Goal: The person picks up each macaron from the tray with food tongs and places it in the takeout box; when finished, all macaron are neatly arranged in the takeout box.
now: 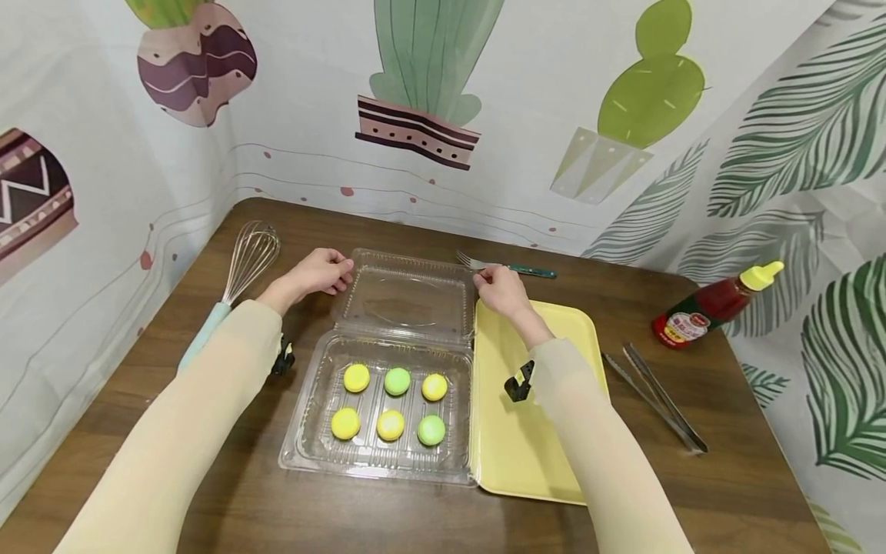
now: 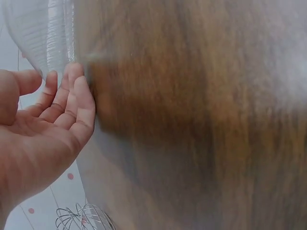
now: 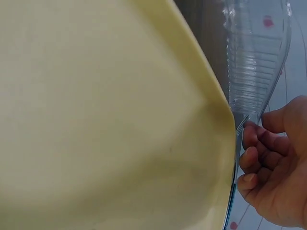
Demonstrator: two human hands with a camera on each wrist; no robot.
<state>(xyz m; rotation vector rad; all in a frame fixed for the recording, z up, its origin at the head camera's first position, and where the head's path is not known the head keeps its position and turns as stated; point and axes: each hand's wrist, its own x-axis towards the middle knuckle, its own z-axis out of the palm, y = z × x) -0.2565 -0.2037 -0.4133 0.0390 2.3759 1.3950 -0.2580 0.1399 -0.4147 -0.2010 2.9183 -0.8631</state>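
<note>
A clear plastic container [image 1: 377, 471] lies on the table with its hinged lid [image 1: 408, 298] folded back, away from the person. In its base sit two rows of yellow and green macarons [image 1: 391, 425]. At the lid's far left corner, the left hand [image 1: 318, 271] pinches the edge between thumb and forefinger, the other fingers loosely bent. The right hand [image 1: 504, 291] pinches the far right corner, over the back of a yellow tray [image 1: 540, 469]. Both wrist views show the lid's ribbed side [image 2: 57, 43] rising from the fingertips.
A whisk [image 1: 216, 323] with a pale blue handle lies to the left. Behind the right hand is a fork [image 1: 529, 271] with a teal handle. Metal tongs [image 1: 657, 400] and a red sauce bottle [image 1: 699, 312] with a yellow cap are at the right. A printed cloth [image 1: 311, 92] hangs behind the table.
</note>
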